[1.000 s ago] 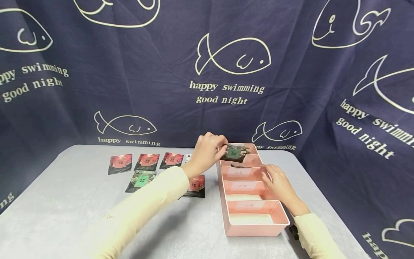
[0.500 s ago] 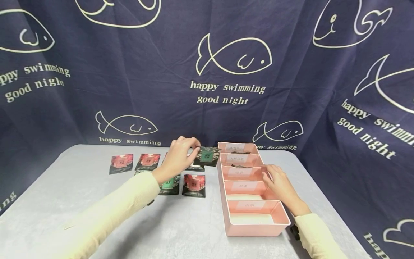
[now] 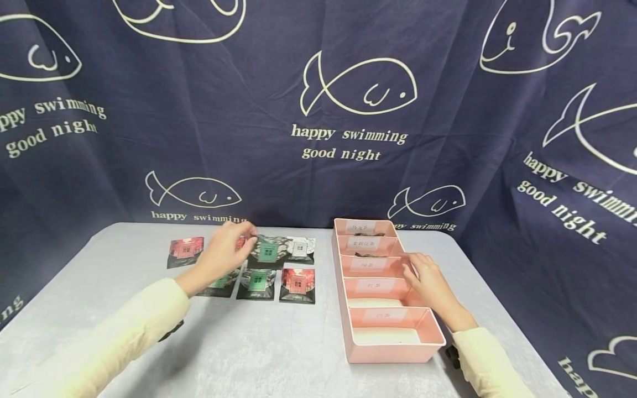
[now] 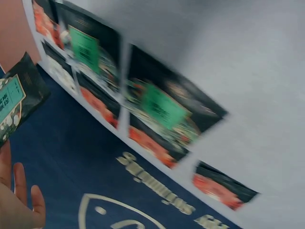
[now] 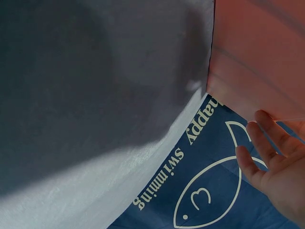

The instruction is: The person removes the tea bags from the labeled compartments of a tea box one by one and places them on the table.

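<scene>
My left hand [image 3: 226,249] pinches a dark tea packet with a green label [image 3: 267,252] by its edge, over the back row of packets. In the left wrist view that packet [image 4: 14,98] hangs at the left, above relaxed fingers [image 4: 20,181]. My right hand [image 3: 430,279] holds the right rim of a long pink divided box [image 3: 390,354], thumb over the inner side. From the right wrist view, its other fingers [image 5: 262,140] lie loosely along the outer wall, thumb hidden. White labels with characters mark the compartments; dark packets show in the two farthest.
Left of the box, tea packets lie in two rows: a red one [image 3: 186,251] at the far left, a white one [image 3: 301,250], a green one [image 3: 256,283] and a red one [image 3: 298,285]. My left hand partly covers others. A dark blue curtain [image 3: 278,182] hangs behind the table.
My left hand has carried the green-labelled packet out of the box's back compartments, leftward over the packet rows. My right hand has stayed at the box rim.
</scene>
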`<state>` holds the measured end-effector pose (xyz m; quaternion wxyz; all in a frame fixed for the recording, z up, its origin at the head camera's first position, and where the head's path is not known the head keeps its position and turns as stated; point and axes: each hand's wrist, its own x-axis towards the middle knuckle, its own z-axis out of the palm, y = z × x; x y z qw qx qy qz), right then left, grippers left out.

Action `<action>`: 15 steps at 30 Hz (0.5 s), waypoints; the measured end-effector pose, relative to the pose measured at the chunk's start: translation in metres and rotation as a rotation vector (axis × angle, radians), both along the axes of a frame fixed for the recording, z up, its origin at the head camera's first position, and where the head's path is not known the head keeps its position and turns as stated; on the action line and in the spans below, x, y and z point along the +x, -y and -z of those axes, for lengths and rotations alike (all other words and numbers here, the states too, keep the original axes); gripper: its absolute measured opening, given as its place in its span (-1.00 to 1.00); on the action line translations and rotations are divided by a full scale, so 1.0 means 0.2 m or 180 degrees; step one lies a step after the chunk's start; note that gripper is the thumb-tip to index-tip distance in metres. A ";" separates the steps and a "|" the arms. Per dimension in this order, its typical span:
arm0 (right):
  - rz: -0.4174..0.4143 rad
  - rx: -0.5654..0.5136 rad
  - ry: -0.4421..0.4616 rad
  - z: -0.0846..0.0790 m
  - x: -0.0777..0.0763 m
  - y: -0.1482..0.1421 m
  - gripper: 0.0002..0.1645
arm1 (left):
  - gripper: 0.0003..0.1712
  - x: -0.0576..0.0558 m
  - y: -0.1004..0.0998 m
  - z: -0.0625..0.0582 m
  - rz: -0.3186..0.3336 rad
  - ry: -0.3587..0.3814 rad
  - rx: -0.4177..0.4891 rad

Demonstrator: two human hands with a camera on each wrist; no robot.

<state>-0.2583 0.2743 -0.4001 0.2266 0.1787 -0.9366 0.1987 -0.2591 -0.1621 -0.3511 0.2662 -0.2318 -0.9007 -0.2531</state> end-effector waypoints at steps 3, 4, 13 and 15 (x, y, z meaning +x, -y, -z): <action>-0.0001 0.0003 0.0032 0.00 0.00 0.00 -0.70 | -0.93 0.01 0.10 0.02 -0.0067 0.0037 -0.0035; -0.0001 0.0005 0.0035 0.00 0.00 0.00 -0.70 | -0.93 0.01 0.14 0.03 -0.0100 0.0038 -0.0063; -0.0003 0.0046 -0.0056 0.00 -0.01 0.00 -0.71 | -0.92 0.07 0.40 0.04 -0.0312 0.0360 -0.0045; 0.0003 0.0037 -0.0034 0.00 -0.01 -0.01 -0.71 | -0.91 0.08 0.45 0.04 -0.0302 0.0418 -0.0019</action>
